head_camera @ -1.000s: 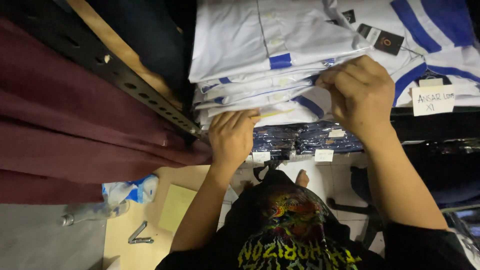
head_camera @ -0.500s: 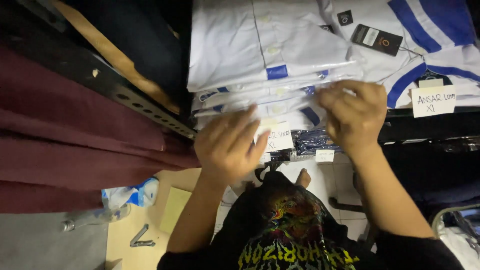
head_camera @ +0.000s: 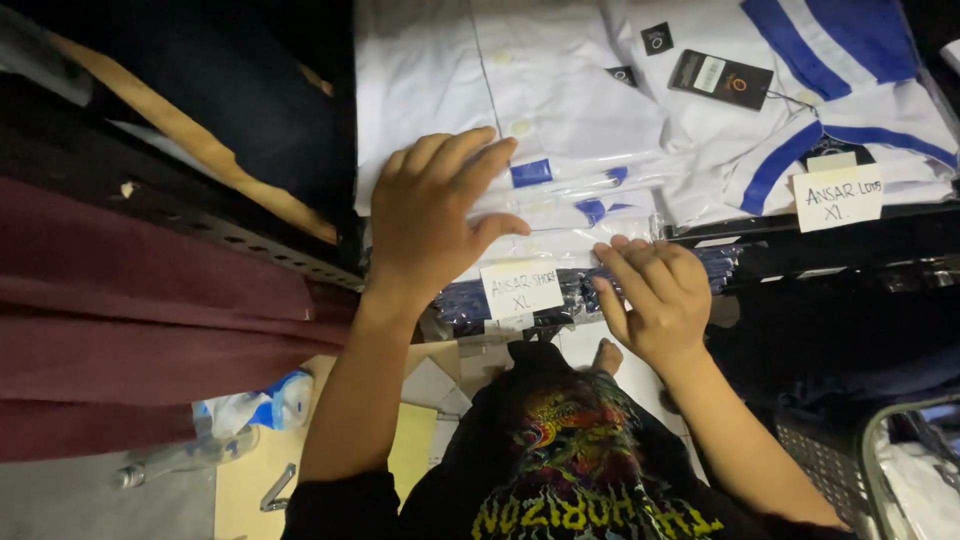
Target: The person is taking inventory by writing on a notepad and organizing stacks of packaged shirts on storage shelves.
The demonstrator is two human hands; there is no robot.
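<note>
The left hand lies flat, fingers spread, on the near edge of a stack of white shirts folded in clear bags on a shelf; its grip is open and pressing down, pinching nothing. The right hand sits lower and to the right, fingers loosely curled against the front of the darker blue stack beneath; whether it pinches a bag edge cannot be told. A paper tag hangs between the two hands at the shelf's front.

The step in hand looks like sorting through the shelved stacks; the upper pile is being steadied while the lower one is felt at its edge. A next move would likely call for a firm hold on one bag's front edge and a straight pull toward the person, the left hand keeping the pile above from sliding.

Room is tight: a metal shelf rail and maroon cloth close off the left; a second white-and-blue stack with its own tag lies just beside on the right; a wire basket stands near right; open space lies only toward the person's body.
</note>
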